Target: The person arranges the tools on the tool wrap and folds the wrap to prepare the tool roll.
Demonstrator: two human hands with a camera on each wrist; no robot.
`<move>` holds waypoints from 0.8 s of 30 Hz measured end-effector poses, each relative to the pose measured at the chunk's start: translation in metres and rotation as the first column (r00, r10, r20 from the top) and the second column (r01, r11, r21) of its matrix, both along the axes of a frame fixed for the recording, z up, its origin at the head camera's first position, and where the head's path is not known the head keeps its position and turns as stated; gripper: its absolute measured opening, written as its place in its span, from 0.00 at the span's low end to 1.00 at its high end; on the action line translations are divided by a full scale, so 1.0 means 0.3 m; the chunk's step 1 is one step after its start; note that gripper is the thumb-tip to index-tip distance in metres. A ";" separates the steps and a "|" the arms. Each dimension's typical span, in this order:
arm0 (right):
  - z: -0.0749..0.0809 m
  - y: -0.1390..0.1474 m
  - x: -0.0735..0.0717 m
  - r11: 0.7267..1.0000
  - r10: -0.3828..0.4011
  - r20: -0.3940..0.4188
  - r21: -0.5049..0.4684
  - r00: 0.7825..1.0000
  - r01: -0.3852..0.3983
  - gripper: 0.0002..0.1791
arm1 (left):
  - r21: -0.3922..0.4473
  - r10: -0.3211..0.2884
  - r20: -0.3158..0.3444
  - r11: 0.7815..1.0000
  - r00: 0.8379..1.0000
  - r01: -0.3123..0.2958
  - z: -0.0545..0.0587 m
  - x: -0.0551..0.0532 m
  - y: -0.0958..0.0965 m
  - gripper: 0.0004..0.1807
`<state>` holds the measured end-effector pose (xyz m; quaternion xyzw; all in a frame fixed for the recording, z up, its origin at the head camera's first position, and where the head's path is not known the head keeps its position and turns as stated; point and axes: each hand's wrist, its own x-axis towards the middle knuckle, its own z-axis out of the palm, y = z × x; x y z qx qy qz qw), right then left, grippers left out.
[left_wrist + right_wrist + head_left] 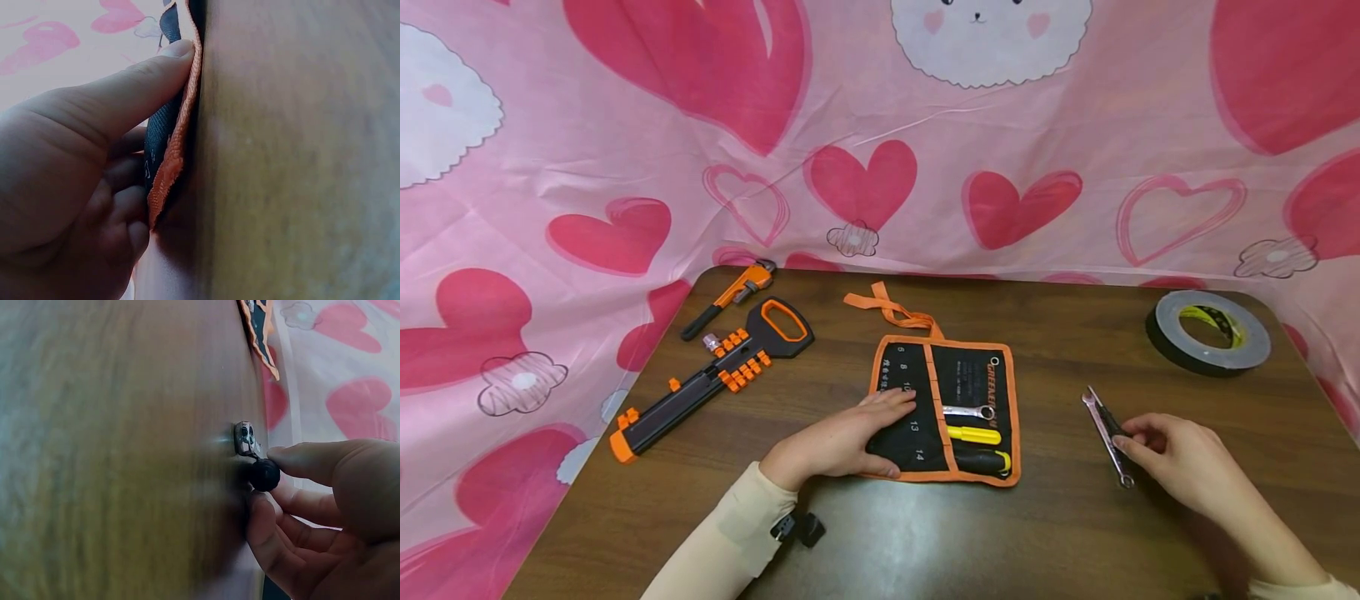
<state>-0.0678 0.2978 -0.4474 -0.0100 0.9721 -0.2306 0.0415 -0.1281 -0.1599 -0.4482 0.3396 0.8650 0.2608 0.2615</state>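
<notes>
A black tool pouch with orange trim (967, 367) lies unrolled mid-table, and my left hand (857, 433) rests on its left part. In the left wrist view the thumb (147, 81) touches the pouch's orange edge (187, 112). Pockets of the pouch hold a wrench (970, 412), a yellow-handled tool (976, 435) and a black-and-yellow handle (981, 462). To the right, my right hand (1180, 458) pinches a slim black-handled screwdriver (265, 475) between thumb and fingers. A silver combination wrench (1105, 437) lies on the table right beside it.
A roll of tape (1172, 354) lies at the back right. On the left are an orange pipe wrench (724, 302) and a black-and-orange tool holder (677, 408). Orange ties (895, 312) trail behind the pouch. A heart-patterned cloth (925, 200) hangs behind the wooden table (1045, 542).
</notes>
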 end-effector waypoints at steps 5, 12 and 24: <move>0.001 0.002 -0.003 1.000 -0.009 0.009 -0.005 1.000 0.009 0.11 | 0.002 -0.003 -0.009 1.000 1.000 0.003 -0.002 0.000 -0.002 0.52; -0.008 0.002 0.003 1.000 -0.013 -0.030 -0.027 0.999 0.013 0.10 | 0.000 0.002 0.000 1.000 1.000 -0.002 0.001 0.004 -0.002 0.52; -0.013 -0.007 0.006 0.999 -0.008 -0.120 -0.047 0.993 0.003 0.09 | -0.001 -0.001 -0.009 1.000 1.000 0.001 0.001 0.004 -0.003 0.52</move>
